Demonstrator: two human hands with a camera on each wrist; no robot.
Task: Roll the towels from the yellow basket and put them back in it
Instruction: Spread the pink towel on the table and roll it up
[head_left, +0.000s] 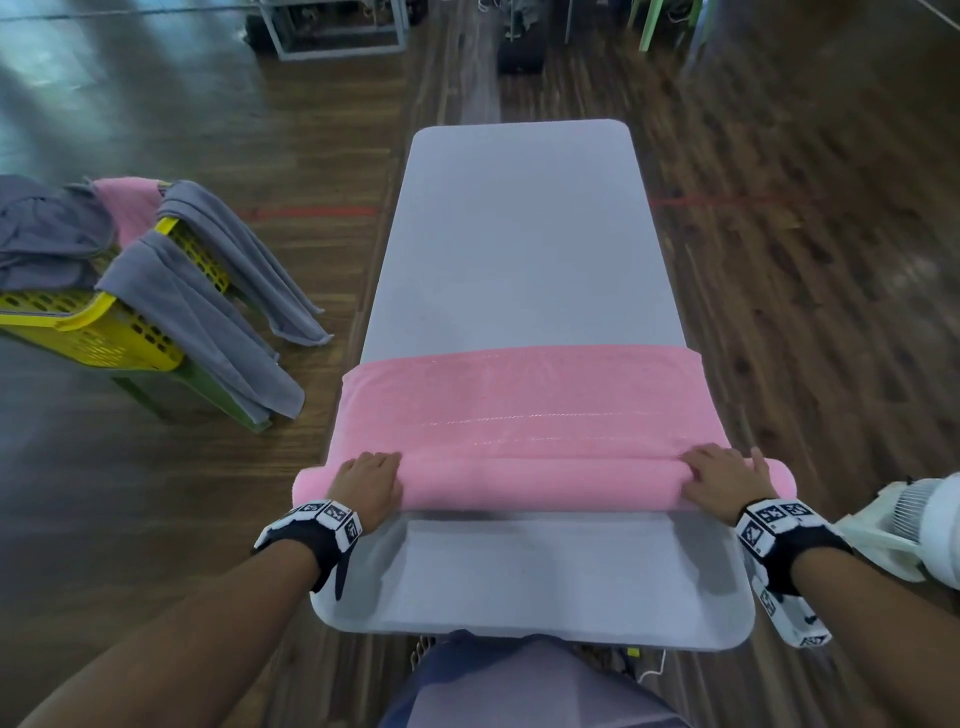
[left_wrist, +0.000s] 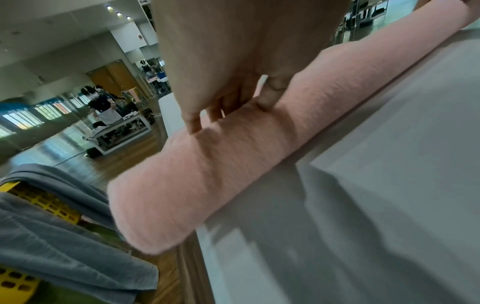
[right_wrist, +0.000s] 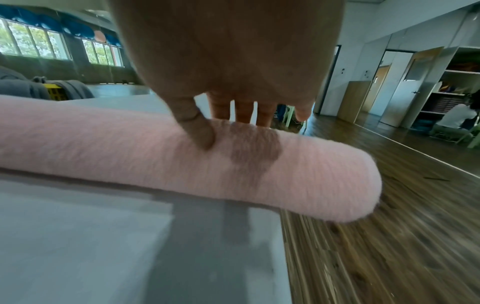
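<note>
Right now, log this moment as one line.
step: rolling | pink towel: partly rolled on white table | hands: left hand, right hand press roll | yellow basket: grey towels draped

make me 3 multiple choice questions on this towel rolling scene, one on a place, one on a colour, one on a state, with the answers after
1. Where is the yellow basket?
A. on the table
B. on the floor left of the table
C. on the person's lap

2. What colour is the towel being rolled?
A. pink
B. grey
C. white

3. How far along is that towel?
A. fully rolled
C. still flat, not started
B. partly rolled, the far part still flat

Answers:
1 B, the basket stands on the wooden floor to the left of the white table, grey towels draped over its rim.
2 A, the pink towel lies under the left hand and right hand.
3 B, a roll sits at the near edge with flat cloth beyond it.
</note>
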